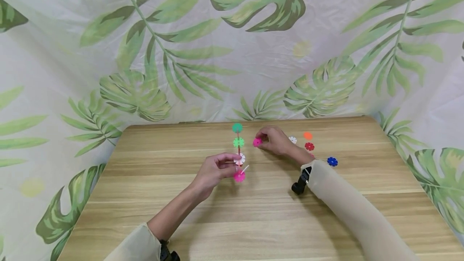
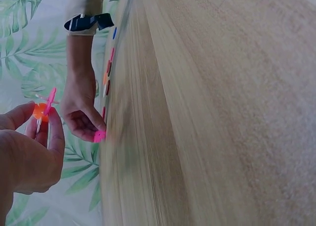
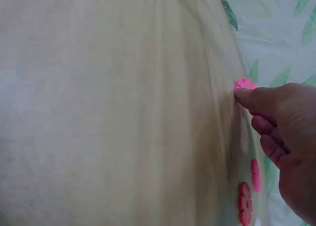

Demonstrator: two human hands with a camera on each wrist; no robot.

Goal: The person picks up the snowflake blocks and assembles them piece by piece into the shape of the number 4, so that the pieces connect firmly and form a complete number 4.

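Observation:
My left hand (image 1: 214,172) grips a chain of slotted plastic discs between thumb and fingers. In the head view the chain runs from a teal disc (image 1: 237,127) through a light green disc (image 1: 238,142) and a white disc (image 1: 239,158) to a pink disc (image 1: 239,176), with thin red pieces edge-on between them. An orange piece (image 2: 39,111) shows at the left fingertips in the left wrist view. To the right of the chain, my right hand (image 1: 276,141) pinches a separate pink slotted disc (image 1: 257,142) between thumb and forefinger, low over the table.
Beyond the right forearm lie loose discs on the wooden table (image 1: 145,164): white (image 1: 293,140), orange (image 1: 307,135), red (image 1: 309,146) and blue (image 1: 332,161). A leaf-patterned cloth (image 1: 261,59) hangs behind the table's back edge. A black wrist camera (image 1: 301,182) sits on the right wrist.

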